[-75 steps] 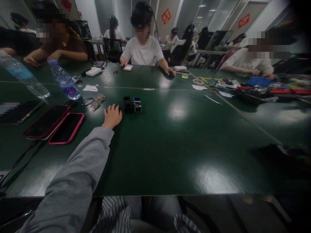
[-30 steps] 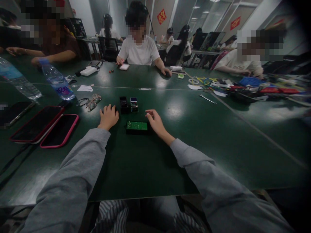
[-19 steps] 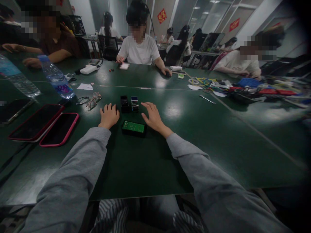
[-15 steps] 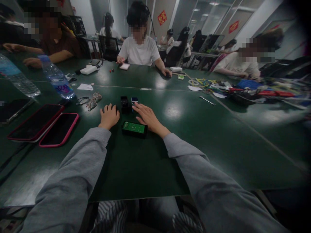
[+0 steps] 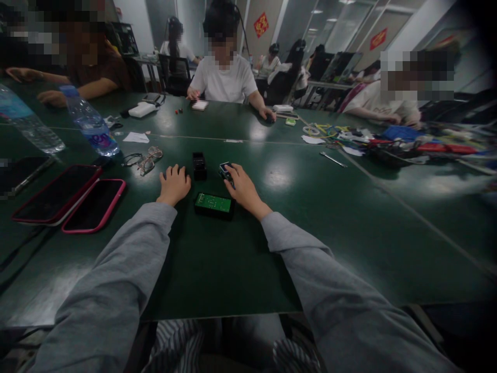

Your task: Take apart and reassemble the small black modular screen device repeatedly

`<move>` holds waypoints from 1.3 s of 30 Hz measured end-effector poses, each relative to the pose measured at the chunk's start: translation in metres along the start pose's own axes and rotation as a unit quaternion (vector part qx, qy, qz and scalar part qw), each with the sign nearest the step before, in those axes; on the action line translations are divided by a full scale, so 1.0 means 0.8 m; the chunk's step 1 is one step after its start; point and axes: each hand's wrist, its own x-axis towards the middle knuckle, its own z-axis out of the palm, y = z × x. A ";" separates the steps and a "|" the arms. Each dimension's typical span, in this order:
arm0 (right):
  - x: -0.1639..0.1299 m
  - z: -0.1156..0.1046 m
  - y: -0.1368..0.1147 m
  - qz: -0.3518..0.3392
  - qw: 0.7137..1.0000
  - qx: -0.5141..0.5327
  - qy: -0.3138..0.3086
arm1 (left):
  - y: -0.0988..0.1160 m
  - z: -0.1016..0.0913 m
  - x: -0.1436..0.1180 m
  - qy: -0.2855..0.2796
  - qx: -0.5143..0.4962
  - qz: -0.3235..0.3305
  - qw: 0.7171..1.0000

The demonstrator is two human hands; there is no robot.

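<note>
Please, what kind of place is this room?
Probably a shared workshop or electronics classroom. A green circuit board lies on the long green table, cables and small tools are heaped at the right, and other people sit working around it.

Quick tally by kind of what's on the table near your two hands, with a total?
Phones in red or pink cases: 2
Water bottles: 2
Glasses: 1
Green circuit board: 1
Black block: 1
Small module in right hand: 1
Total: 8
</note>
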 end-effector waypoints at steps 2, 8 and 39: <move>-0.001 0.002 0.002 0.015 1.000 0.010 -0.011 | 0.000 0.000 0.000 0.001 0.000 -0.001 1.000; -0.004 -0.002 -0.001 0.047 0.999 0.001 -0.019 | -0.001 0.001 -0.001 0.008 0.003 0.002 1.000; -0.365 -0.334 0.238 0.381 0.896 -0.204 0.105 | -0.006 0.005 0.001 0.020 -0.024 0.015 0.999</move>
